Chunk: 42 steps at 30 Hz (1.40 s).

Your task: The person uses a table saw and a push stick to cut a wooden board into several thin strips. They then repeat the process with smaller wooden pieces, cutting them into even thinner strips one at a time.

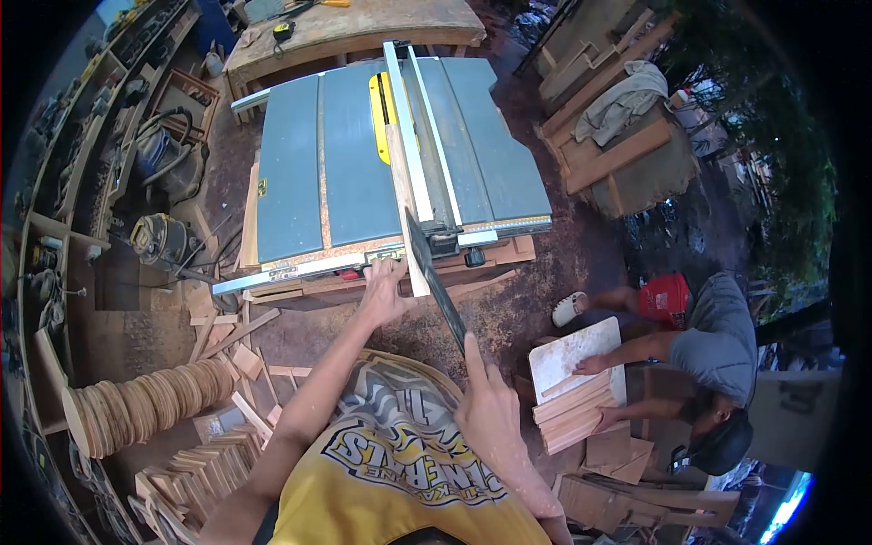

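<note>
A broad blue-grey table saw with a smooth, flat top (354, 191) and pale metal rails filled the upper middle; a label near its left edge was too small to read. The wearer's yellow-and-grey printed shirt (381, 454) showed large white, dark-edged letters, "ENERALS" among them, partly lost in folds. A worn brown wooden workbench (363, 32) stood beyond the tabletop's far edge. To the right, a co-worker in a grey shirt and dark cap (722, 345) had both hands at a bundle of pale wooden strips (572, 409), lying on a scuffed white board (574, 359). At lower left lay a ribbed row of round-edged wooden pieces (150, 404).

A long silver metal fence (411, 136) ran from the tabletop's far edge to its near edge, right of centre. Along its left side lay a narrow, pale, straight-grained wooden strip (400, 173), its near end jutting past the near edge. A slim yellow insert with a dark slot (380, 118) sat by its far end.

The right hand (488, 404) was clenched around a long, flat, dark bar (436, 286), index finger laid along it, the bar's far end at the strip. The left hand (386, 286) had its fingers bent at the front rail, just beside the strip; whether they touched it could not be told.
</note>
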Each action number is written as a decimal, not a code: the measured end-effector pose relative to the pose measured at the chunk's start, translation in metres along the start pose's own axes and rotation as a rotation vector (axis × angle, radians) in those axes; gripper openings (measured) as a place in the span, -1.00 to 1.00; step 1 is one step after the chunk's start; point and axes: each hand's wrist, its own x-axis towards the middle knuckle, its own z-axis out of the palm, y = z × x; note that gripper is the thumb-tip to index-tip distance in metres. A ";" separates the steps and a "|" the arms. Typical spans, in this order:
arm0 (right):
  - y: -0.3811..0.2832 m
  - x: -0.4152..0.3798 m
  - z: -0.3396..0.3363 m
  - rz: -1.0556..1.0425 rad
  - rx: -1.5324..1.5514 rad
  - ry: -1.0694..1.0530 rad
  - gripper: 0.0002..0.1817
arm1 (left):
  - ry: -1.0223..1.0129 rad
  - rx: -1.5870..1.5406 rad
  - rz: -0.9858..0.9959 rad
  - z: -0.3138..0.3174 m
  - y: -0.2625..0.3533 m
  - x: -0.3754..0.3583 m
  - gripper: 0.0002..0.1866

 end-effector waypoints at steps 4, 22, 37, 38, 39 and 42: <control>0.006 -0.027 0.000 0.013 -0.010 -0.040 -0.03 | 0.016 0.062 0.025 -0.012 0.004 0.015 -0.09; 0.010 -0.039 0.021 0.044 -0.054 -0.052 -0.04 | 0.008 0.101 0.055 -0.022 -0.030 0.072 -0.11; -0.022 0.006 0.048 0.044 -0.211 -0.013 0.00 | 0.024 0.123 0.072 -0.038 -0.044 0.106 -0.06; -0.026 0.010 0.042 0.037 -0.222 -0.049 -0.05 | 0.020 0.111 0.063 -0.041 -0.042 0.107 -0.10; -0.029 0.014 0.038 0.032 -0.234 -0.085 -0.09 | 0.047 0.097 0.063 -0.041 -0.043 0.109 -0.16; -0.033 0.021 0.046 0.086 -0.214 -0.065 0.07 | 0.145 0.054 0.069 -0.034 -0.050 0.112 -0.32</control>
